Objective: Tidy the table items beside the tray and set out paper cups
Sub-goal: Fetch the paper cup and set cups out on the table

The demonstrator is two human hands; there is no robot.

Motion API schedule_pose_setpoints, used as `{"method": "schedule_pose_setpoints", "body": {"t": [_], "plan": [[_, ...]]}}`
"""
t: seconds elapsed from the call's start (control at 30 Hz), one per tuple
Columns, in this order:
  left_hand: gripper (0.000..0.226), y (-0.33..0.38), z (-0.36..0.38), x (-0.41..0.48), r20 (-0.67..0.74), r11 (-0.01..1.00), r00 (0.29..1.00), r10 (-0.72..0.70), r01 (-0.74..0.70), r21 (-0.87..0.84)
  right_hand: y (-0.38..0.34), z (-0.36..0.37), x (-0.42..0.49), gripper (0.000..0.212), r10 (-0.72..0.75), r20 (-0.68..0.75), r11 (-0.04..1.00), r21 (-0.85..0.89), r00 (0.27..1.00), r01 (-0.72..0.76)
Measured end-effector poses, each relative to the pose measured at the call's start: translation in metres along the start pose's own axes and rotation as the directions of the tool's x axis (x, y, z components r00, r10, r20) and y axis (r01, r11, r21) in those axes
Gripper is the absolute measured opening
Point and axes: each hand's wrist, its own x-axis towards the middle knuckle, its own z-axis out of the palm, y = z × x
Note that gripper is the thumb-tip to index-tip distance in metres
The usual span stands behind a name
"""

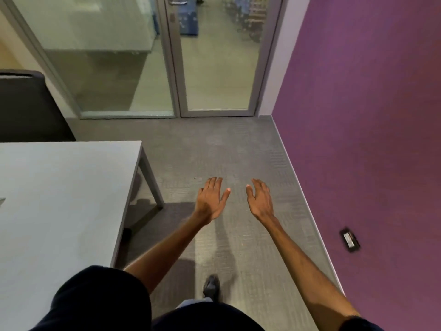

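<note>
Both hands, left and right, hang empty beside the table.

Both arms reach forward and down from the shoulders, bare from the short dark sleeves to the fingertips. The left hand is held palm down, its fingers extended and close together, the thumb splayed out toward the right. The right hand mirrors it, back of the hand up, fingers loosely straight and slightly curled at the tips, thumb angled toward the left. The two hands hang side by side at the same height, apart, thumbs pointing at each other. Neither hand holds anything. A dark shoe shows below, between the forearms.
</note>
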Motion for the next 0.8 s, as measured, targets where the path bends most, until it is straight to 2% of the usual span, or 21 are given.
{"method": "schedule_pose_setpoints", "body": {"t": [0.17, 0.47, 0.73, 0.8], "plan": [[0.061, -0.008, -0.015, 0.064, -0.055, 0.999, 0.997, -0.046, 0.046, 0.01, -0.024, 0.006, 0.077, 0.051, -0.052, 0.033, 0.998, 0.04, 0.998, 0.051], [0.063, -0.021, -0.014, 0.182, -0.125, 0.975, 0.967, -0.223, 0.222, -0.022, -0.033, 0.025, 0.231, 0.05, -0.157, 0.161, 0.987, 0.044, 0.974, 0.152], [0.059, -0.007, -0.013, 0.306, -0.222, 0.907, 0.881, -0.418, 0.417, -0.053, -0.035, 0.027, 0.388, 0.05, -0.327, 0.317, 0.943, 0.055, 0.89, 0.327], [0.06, -0.004, -0.019, 0.322, -0.253, 0.906, 0.873, -0.417, 0.422, -0.036, -0.042, 0.027, 0.411, 0.051, -0.363, 0.342, 0.927, 0.037, 0.866, 0.374]]}}
